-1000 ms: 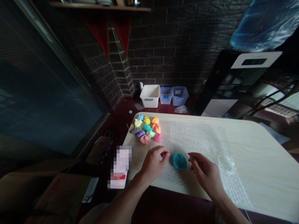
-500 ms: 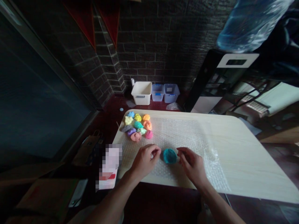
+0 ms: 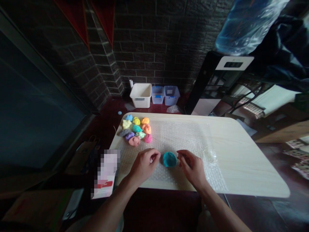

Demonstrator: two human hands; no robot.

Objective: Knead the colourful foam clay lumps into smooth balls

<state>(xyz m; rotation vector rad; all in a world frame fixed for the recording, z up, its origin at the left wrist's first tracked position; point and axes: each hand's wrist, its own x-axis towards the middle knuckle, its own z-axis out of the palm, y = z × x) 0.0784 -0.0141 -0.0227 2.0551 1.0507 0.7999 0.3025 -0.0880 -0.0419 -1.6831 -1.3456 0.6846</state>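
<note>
A small teal clay bowl [image 3: 170, 159], round with a raised rim, sits on the bubble wrap [image 3: 178, 133] between my hands. Just left of it is my left hand [image 3: 145, 164], its thumb and curled fingers drawn together, with a small gap from the bowl. My right hand [image 3: 192, 167] is pinched close to the bowl's right rim; whether it touches the rim I cannot tell. Anything between the fingertips of either hand is too small to make out. At the far left of the table lie several clay lumps [image 3: 136, 128] in blue, yellow, orange, pink, green, purple and grey.
The light wooden table [image 3: 243, 154] has rounded corners. Beyond its far edge a white basket [image 3: 140, 96] and two clear bins [image 3: 158, 95] stand on the floor. A water dispenser [image 3: 207, 83] rises behind, at the right. A partly blurred packet [image 3: 106, 174] is by the left edge.
The view has turned slightly to the right, so everything appears farther left. My hands and the teal bowl keep the same places relative to each other.
</note>
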